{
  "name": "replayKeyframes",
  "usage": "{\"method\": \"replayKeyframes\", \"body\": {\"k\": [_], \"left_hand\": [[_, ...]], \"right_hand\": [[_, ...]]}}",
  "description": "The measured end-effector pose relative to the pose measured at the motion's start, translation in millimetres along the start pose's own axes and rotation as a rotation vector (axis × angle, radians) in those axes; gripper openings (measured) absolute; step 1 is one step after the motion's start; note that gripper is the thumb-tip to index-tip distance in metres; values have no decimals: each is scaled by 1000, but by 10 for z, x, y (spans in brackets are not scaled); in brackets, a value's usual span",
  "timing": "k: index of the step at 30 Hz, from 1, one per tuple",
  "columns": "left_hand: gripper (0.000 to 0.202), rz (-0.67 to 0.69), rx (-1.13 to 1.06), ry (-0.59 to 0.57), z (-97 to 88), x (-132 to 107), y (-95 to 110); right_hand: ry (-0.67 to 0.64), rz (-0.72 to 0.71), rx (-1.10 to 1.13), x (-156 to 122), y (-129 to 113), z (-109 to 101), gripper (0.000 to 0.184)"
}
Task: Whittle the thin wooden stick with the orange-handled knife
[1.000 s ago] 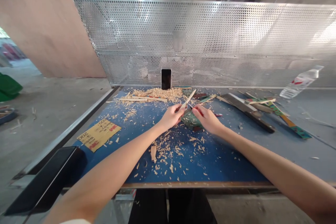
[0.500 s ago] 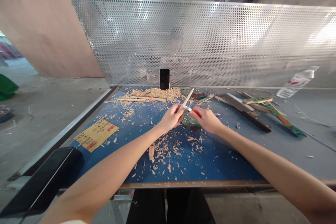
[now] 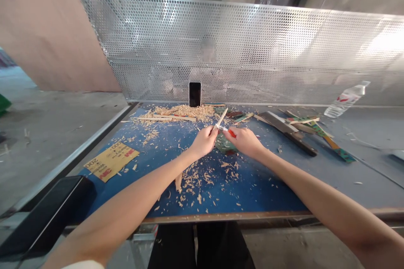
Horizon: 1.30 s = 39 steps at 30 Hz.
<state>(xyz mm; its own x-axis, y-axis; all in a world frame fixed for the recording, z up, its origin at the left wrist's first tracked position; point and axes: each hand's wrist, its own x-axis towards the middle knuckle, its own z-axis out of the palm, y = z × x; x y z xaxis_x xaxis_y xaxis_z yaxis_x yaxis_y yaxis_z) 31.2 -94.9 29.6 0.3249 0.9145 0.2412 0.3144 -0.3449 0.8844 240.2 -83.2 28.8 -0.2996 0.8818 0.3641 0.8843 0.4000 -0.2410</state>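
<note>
My left hand (image 3: 203, 140) is closed around the lower end of a pale wooden stick (image 3: 222, 116), which points up and away from me with a narrowed tip. In my right hand (image 3: 248, 139) is a knife with an orange-red handle (image 3: 232, 133). Its light-coloured blade end meets the stick just above my left fingers. Both hands are over the middle of a blue work surface (image 3: 261, 189). Wood shavings (image 3: 205, 176) lie scattered below them, and a greenish flat piece (image 3: 225, 145) is partly hidden beneath.
Behind stand a phone (image 3: 195, 94), heaped shavings (image 3: 176, 111) and a perforated metal screen (image 3: 252, 50). Sandpaper (image 3: 112, 160) and a black case (image 3: 50, 212) lie left. To the right are a wood-handled saw or large blade (image 3: 288, 132), painted strips (image 3: 334, 145) and a plastic bottle (image 3: 346, 100).
The view has shifted slightly, moving the scene a little to the left. The knife's blade end has moved slightly along the stick; both hands keep their grips.
</note>
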Motion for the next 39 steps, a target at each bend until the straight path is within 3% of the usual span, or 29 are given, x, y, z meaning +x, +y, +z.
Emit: {"method": "replayKeyframes", "body": {"k": [6,11,15,20,25,30,35,39], "left_hand": [[29,18,110,93,34,-34,83],[30,-159,-171,-41,69,-35,100],[28,-60,11,63,51,-32,101],[33,-170,-241,-87,47,-43,116],[36,-45,70,41,56,-29,54],[34,-200,-272,-125,56,-10,69],[33,-64,-64,-5,38,-9,44],[30,-225,-372,-130,46,-26,77]], "right_hand": [[-28,47,-18,9,3,4,47],[-35,50,11,22,-1,13,50],[-54,67,-32,29,-41,-11,48],[-64,84,-5,33,-61,-52,49],[-82,77,-18,40,-18,-29,49],[-55,95,39,50,-25,-46,51],[-69,104,31,44,-48,-68,50],[-49,81,76,36,-52,-70,51]]}}
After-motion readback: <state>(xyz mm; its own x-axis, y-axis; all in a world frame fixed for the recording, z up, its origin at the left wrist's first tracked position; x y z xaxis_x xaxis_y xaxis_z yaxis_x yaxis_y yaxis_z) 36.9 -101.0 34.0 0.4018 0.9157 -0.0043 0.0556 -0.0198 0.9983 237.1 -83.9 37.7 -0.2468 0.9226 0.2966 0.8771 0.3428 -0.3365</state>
